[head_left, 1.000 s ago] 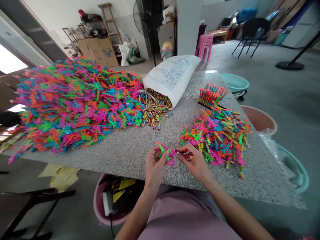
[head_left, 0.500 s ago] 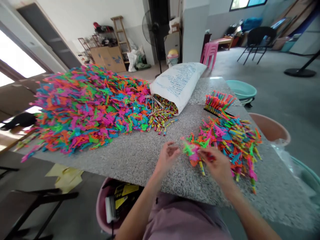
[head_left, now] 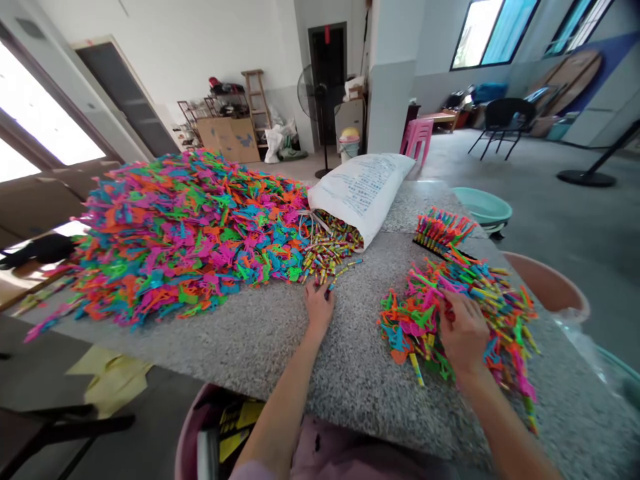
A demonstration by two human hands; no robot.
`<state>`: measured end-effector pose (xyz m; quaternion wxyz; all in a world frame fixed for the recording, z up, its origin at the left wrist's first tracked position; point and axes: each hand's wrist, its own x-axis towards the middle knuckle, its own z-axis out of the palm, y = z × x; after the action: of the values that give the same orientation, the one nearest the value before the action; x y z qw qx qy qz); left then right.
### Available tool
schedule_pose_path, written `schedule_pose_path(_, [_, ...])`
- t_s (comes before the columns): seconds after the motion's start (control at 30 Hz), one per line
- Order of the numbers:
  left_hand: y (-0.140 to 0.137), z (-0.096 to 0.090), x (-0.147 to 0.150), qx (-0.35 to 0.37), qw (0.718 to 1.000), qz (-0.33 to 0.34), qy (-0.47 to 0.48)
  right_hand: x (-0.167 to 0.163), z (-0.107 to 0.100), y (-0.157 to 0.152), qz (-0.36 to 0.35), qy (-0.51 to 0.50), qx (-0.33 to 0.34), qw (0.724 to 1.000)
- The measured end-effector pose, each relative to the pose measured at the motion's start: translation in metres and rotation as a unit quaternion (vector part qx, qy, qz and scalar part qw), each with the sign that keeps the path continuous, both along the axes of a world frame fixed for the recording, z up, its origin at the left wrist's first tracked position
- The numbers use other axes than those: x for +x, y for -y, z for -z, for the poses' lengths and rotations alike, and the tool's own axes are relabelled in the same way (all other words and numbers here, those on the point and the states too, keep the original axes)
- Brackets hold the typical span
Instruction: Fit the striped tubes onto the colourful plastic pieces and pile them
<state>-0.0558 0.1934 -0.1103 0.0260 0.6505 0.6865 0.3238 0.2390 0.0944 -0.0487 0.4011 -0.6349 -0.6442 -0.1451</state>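
Observation:
My left hand [head_left: 320, 308] reaches to the small striped tubes [head_left: 330, 257] spilling from the mouth of a white woven sack [head_left: 363, 190]. Its fingers are stretched out and slightly apart, with the tips at the nearest tubes. Over a mixed pile of bright plastic pieces and tubes [head_left: 500, 313] on the right, my right hand [head_left: 464, 333] has its fingers pinched together. A pink plastic piece [head_left: 429, 283] shows at its fingertips, partly hidden by them. Beyond this pile, tubes with orange and pink tops stand in a dark rack [head_left: 440, 233].
A large heap of coloured plastic pieces [head_left: 200, 233] covers the left of the speckled stone table [head_left: 360, 360]. Beside the right edge are a green basin [head_left: 483, 203] and a brown tub [head_left: 547, 277]. A pink tub [head_left: 187, 437] stands below the front edge.
My left hand has moved forward and left to the tubes by the sack. My right hand has shifted right over its pile, away from the green and pink pieces. The view has tilted up.

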Motion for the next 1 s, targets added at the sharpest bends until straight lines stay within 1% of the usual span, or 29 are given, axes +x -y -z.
schedule_pose_path(0.07, [0.002,-0.001,-0.001,-0.006,1.000,-0.009,-0.003,0.016,-0.010,0.000,-0.044,0.067,-0.033,0.996])
schedule_pose_path(0.13, [0.001,-0.003,-0.001,-0.009,1.000,0.007,-0.001,0.025,-0.019,0.006,-0.068,0.102,-0.062,0.991])
schedule_pose_path(0.2, [-0.001,-0.005,0.000,-0.016,0.999,0.043,0.009,0.021,-0.026,0.016,-0.051,0.074,-0.060,0.994])
schedule_pose_path(0.27, [0.000,-0.006,0.002,-0.024,0.997,0.074,0.024,0.005,-0.029,0.022,-0.037,0.006,-0.040,0.998])
schedule_pose_path(0.3, [0.002,-0.006,0.003,-0.027,0.996,0.084,0.032,-0.007,-0.029,0.022,-0.055,-0.027,-0.038,0.997])
schedule_pose_path(0.33, [0.005,-0.006,0.003,-0.027,0.995,0.090,0.037,-0.022,-0.029,0.020,-0.095,-0.049,-0.050,0.993])
schedule_pose_path(0.37, [0.010,-0.007,0.003,-0.025,0.994,0.097,0.042,-0.039,-0.028,0.015,-0.150,-0.054,-0.073,0.985])
schedule_pose_path(0.4, [0.015,-0.007,0.002,-0.023,0.993,0.107,0.049,-0.057,-0.027,0.007,-0.219,-0.035,-0.113,0.969])
schedule_pose_path(0.43, [0.021,-0.007,0.001,-0.019,0.991,0.119,0.056,-0.076,-0.025,-0.003,-0.275,0.006,-0.160,0.948])
schedule_pose_path(0.47, [0.028,-0.007,-0.002,-0.016,0.989,0.131,0.065,-0.094,-0.023,-0.015,-0.305,0.057,-0.200,0.929])
schedule_pose_path(0.53, [0.041,-0.008,-0.008,-0.010,0.985,0.147,0.085,-0.127,-0.016,-0.042,-0.322,0.151,-0.266,0.896])
schedule_pose_path(0.57, [0.045,-0.008,-0.012,-0.006,0.985,0.146,0.096,-0.141,-0.013,-0.056,-0.331,0.173,-0.280,0.885])
schedule_pose_path(0.63, [0.049,-0.009,-0.023,0.001,0.985,0.123,0.118,-0.163,-0.006,-0.078,-0.351,0.198,-0.296,0.866])
schedule_pose_path(0.7, [0.043,-0.011,-0.036,0.007,0.988,0.079,0.136,-0.180,0.000,-0.093,-0.367,0.213,-0.305,0.853])
schedule_pose_path(0.8, [0.015,-0.014,-0.051,0.004,0.988,0.021,0.152,-0.198,0.007,-0.103,-0.358,0.225,-0.324,0.846])
schedule_pose_path(0.87, [-0.011,-0.016,-0.055,-0.008,0.988,0.010,0.155,-0.204,0.009,-0.104,-0.335,0.221,-0.337,0.852])
schedule_pose_path(0.93, [-0.033,-0.017,-0.055,-0.025,0.988,0.016,0.151,-0.203,0.010,-0.102,-0.306,0.208,-0.350,0.861])
schedule_pose_path(1.0, [-0.046,-0.016,-0.054,-0.042,0.988,0.027,0.144,-0.195,0.011,-0.099,-0.276,0.186,-0.362,0.871])
